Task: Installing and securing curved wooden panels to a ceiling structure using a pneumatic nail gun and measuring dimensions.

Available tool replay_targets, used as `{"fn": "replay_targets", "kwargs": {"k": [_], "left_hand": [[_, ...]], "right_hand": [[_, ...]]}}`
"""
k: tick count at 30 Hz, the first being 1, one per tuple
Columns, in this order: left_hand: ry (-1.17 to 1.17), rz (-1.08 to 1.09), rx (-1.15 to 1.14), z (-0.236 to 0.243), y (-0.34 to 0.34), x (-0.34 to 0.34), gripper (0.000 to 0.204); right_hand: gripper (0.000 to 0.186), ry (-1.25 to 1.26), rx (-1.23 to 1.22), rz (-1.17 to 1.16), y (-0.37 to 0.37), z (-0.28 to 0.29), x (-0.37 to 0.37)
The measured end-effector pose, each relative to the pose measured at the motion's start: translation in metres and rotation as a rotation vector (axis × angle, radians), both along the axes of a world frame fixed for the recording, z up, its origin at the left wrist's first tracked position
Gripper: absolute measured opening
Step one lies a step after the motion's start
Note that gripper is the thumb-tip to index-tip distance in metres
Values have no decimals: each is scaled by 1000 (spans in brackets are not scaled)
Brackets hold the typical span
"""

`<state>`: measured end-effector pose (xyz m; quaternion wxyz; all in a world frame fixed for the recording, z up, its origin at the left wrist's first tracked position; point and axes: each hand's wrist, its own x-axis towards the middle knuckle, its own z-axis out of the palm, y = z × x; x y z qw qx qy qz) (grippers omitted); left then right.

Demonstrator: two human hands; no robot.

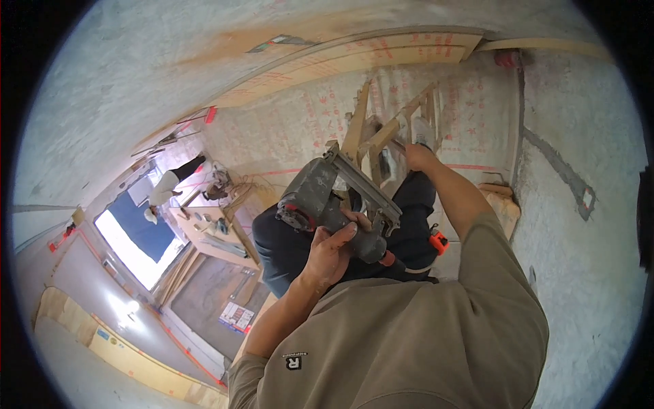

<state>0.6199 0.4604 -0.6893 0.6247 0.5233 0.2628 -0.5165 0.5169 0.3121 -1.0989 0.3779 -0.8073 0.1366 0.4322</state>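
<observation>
A: What's nearest the camera?

B: The person's own olive-tan shirt [409,341], filling the view from five to seven o'clock. Just above it, near the centre, the left hand [332,253] is wrapped tight round the grip of a grey nail gun [334,201], fingers curled over the handle.

A: How does the gun sit?

B: Tilted, with its round head with the red trim toward nine o'clock and its long magazine running from twelve toward three. It hangs over the dark trousers [286,245], just in front of the body.

A: And the other hand?

B: The right hand [419,157] reaches up toward one o'clock and rests on a wooden ladder [381,133]. It looks closed on a rail, though the fingers are mostly hidden, so I can't tell the grip for sure. An orange tool [438,240] hangs at the hip, at about three o'clock from the gun.

A: Farther out?

B: Past the ladder, a rough plaster wall [286,129] with red markings and a plywood strip [354,61] at twelve o'clock. Well apart, at nine o'clock, another person in white top [167,184] stands beside a workbench [211,228] near a bright window [136,249].
</observation>
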Motion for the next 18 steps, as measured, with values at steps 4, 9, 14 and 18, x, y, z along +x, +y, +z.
{"fn": "replay_targets", "kwargs": {"k": [4,9,14,18], "left_hand": [[-28,-37,1,-7,-19,1,18],[23,-128,-102,-25,-69,-10,29],[176,-243,-270,-50,-94,-43,44],[244,-553,-198,-46,-91,-39,45]], "right_hand": [[28,-433,-156,-507,-65,170,8],[51,-697,249,-582,-66,338,-30],[73,-198,584,-1045,-81,377,-56],[69,-137,45,-889,-86,336,-101]]}}
